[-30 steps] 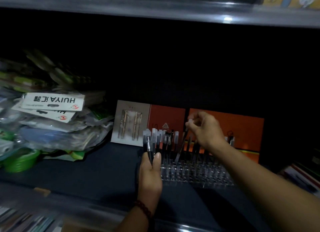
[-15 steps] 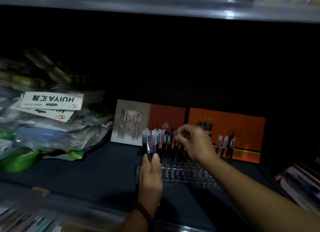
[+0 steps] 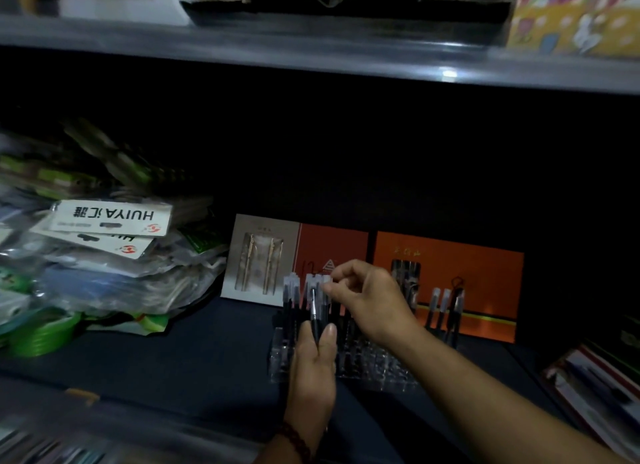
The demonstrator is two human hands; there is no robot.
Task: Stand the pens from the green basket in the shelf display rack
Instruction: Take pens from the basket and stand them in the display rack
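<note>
Above the left hand [image 3: 313,363] fingers [image 3: 328,335] clamped round pens [image 3: 313,306], the right hand [image 3: 372,300] pinches one cap [image 3: 326,282]. Orange boxes [image 3: 450,266] stand behind.

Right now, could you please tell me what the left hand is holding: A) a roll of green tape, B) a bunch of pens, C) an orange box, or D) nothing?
B: the left hand grips a bunch of pens upright before the clear rack, while the right hand pinches one cap.

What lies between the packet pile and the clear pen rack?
Bare dark shelf, in the head view: nothing lies between the packet pile and the rack.
</note>
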